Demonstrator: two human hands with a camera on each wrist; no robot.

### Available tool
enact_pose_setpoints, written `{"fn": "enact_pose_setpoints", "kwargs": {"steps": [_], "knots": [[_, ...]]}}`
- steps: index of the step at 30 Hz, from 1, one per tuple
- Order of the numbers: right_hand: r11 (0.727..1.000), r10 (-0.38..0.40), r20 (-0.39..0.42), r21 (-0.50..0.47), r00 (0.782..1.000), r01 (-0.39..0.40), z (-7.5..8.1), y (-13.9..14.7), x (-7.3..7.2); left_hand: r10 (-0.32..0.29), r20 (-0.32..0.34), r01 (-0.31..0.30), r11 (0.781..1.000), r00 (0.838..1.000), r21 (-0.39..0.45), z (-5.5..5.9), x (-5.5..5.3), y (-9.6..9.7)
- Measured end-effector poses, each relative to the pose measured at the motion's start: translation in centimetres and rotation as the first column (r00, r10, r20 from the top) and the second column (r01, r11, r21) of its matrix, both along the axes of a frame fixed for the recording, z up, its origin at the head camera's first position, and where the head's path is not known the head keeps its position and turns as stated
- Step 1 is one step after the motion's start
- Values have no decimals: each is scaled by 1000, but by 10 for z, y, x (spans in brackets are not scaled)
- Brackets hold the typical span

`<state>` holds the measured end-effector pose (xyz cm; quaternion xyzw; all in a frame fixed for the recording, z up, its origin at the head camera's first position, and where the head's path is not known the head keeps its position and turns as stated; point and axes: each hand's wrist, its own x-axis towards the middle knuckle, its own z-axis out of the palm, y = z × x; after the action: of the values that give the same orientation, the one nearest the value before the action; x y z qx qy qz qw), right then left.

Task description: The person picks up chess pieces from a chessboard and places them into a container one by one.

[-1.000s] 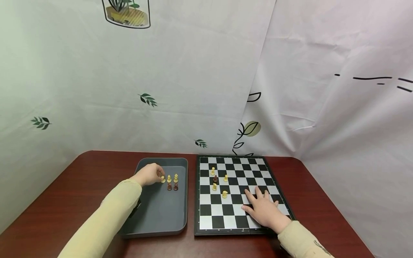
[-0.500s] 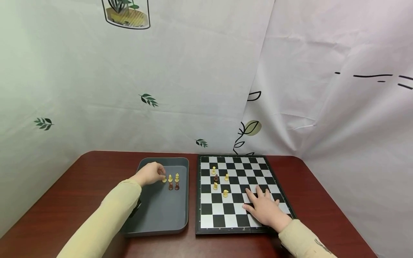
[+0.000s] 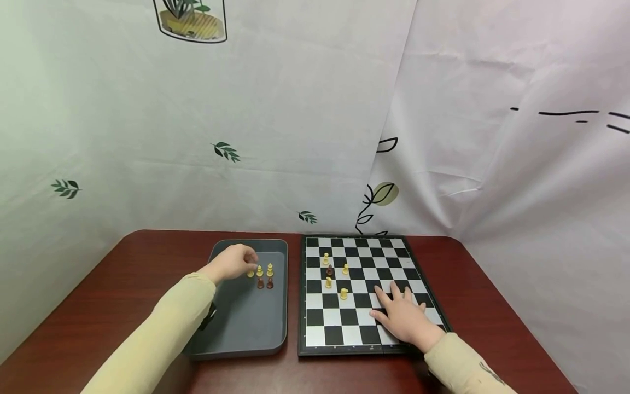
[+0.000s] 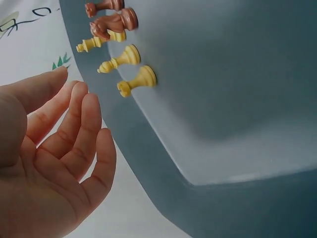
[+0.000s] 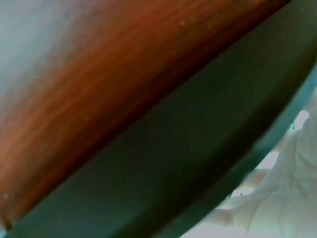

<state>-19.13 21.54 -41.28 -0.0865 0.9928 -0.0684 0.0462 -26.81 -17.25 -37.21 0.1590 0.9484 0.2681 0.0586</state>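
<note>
My left hand [image 3: 232,262] hovers over the grey tray [image 3: 236,328], its fingers loosely bent and holding nothing. In the left wrist view, a gap separates the fingertips from a yellow rook [image 4: 137,81], which stands in the tray. Beside the rook are a yellow bishop [image 4: 120,58], another yellow piece [image 4: 89,44] with a crown-like top, a brown knight [image 4: 114,24] and a second brown piece [image 4: 105,7], partly cut off by the frame. My right hand [image 3: 403,320] rests with spread fingers on the chessboard [image 3: 344,350].
On the board's left half stand several yellow chessmen, among them a front one [image 3: 343,294], around a single brown piece [image 3: 330,271]. Tray and board lie side by side on a dark red wooden table [image 3: 123,284]. A white printed cloth [image 3: 305,109] hangs behind.
My left hand's fingers were at the yellow rook; they have let go and risen slightly up and right, leaving it standing in the row. My right hand stays put.
</note>
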Motion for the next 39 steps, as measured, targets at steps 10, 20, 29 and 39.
{"fn": "enact_pose_setpoints", "kwargs": {"steps": [10,20,29,39], "knots": [[1000,1,10,-4,1000,-1,2,-2,2,-7,1,7,1000,1000,14,0,9,10],[1000,-3,0,3,1000,3,1,-1,1,-43,10,42,998,999,46,2,15,30],[1000,-3,2,-1,1000,3,1,-1,1,-67,-26,68,996,997,56,-3,19,48],[1000,-5,1,-1,1000,5,2,-2,2,-123,-52,126,990,991,63,-1,24,70]]}}
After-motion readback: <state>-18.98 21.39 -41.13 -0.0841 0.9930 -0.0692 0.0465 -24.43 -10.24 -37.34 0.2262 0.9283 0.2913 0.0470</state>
